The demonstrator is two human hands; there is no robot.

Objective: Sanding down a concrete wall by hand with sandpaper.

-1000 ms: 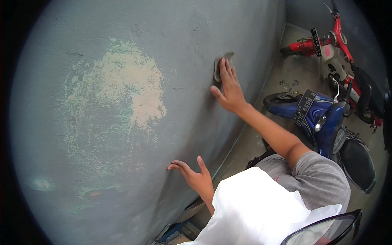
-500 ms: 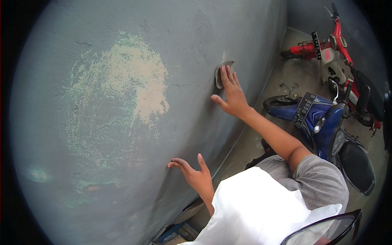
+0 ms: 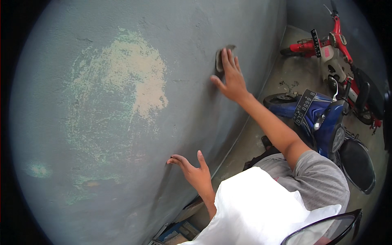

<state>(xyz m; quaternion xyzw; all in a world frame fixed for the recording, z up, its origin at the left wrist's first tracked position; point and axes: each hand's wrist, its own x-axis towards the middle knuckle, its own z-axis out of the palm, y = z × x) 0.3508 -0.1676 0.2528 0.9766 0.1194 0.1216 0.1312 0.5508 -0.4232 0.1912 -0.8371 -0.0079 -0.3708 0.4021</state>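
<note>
A painted grey wall [image 3: 188,102] fills the left and middle. Its large worn patch [image 3: 151,90] shows pale beige and green beneath the grey. On the wall right of that patch, my right hand [image 3: 232,81] presses a small grey sheet of sandpaper [image 3: 219,62] flat under its outstretched fingers, the thumb held apart. The fingers hide much of the sheet. Lower down, my left hand [image 3: 192,169] is open and holds nothing. Its fingertips are at the wall, thumb raised; whether they touch it, I cannot tell.
A blue motorbike [image 3: 326,118] stands right of my right arm, with a red one [image 3: 339,45] behind it. White material [image 3: 257,204] and a dark-rimmed lens [image 3: 326,228] cover the lower view. Boxes or boards [image 3: 179,232] lie at the wall's foot.
My right hand has slid up the wall with the sandpaper, its forearm following. The left hand stays in nearly the same place.
</note>
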